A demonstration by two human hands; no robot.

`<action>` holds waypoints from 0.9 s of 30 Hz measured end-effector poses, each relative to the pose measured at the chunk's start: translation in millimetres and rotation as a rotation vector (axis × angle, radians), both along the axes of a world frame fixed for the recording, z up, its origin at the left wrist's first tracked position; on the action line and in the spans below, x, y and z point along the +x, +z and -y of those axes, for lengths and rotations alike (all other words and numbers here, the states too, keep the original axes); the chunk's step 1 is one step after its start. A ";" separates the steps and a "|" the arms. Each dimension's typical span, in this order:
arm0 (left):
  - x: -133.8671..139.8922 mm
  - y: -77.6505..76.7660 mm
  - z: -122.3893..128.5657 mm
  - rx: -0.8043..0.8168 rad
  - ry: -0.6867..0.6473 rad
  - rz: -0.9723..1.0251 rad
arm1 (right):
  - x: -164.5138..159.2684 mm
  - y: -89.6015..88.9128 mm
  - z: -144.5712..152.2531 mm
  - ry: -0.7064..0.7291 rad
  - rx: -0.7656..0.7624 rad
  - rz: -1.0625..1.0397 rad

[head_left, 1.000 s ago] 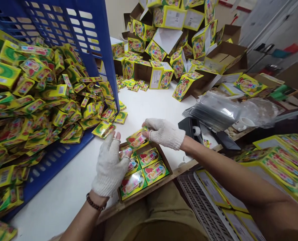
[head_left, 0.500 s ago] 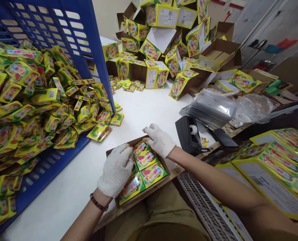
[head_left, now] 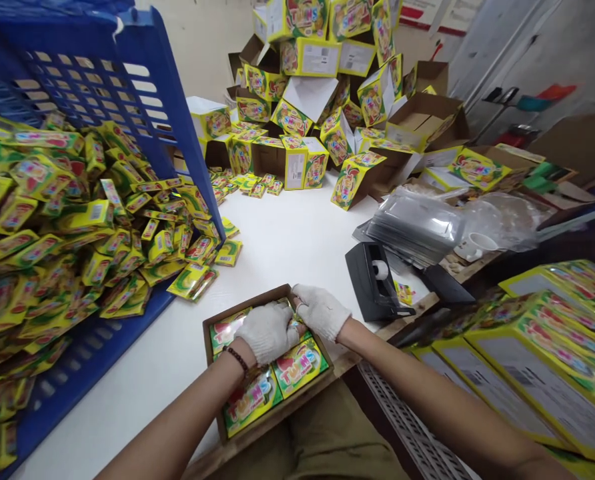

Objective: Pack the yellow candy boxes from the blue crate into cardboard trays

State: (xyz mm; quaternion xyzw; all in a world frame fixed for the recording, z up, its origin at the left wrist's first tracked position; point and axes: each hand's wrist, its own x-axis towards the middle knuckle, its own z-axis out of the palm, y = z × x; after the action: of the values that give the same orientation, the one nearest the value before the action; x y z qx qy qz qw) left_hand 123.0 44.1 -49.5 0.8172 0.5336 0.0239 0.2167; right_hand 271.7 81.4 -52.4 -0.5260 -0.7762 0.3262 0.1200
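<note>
Since the earlier frame, the left hand point(head_left: 270, 333) has slid across the small boxes point(head_left: 301, 365) to come up beside the right hand point(head_left: 322, 313). Those boxes sit in an open carton point(head_left: 245, 300) on the counter point(head_left: 287, 240), under the left fingers and nearer the person than them. They look light, slightly slick and easily dented, best taken by their side edges; the carton, probably stiffer, by its walls. The left fingers lie close together over the boxes; the right fingers curl at the carton's far right corner. Whether either set grips anything cannot be told.
</note>
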 end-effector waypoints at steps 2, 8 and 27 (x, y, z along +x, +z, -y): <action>-5.4 6.7 3.0 -0.001 0.021 0.082 | 0.1 1.9 1.6 0.011 -0.011 0.006; -77.3 28.0 -11.5 0.379 0.475 -0.018 | 3.8 -0.8 2.8 0.021 -0.030 -0.054; -77.5 51.7 8.7 -0.067 0.515 0.792 | -11.6 59.2 -10.7 0.099 0.171 -0.301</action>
State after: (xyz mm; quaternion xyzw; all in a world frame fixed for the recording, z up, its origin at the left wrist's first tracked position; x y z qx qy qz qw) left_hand 45.5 35.3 2.2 0.5787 0.5958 0.3696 0.4167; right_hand 260.1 92.0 6.9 -0.4203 -0.7993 0.3398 0.2627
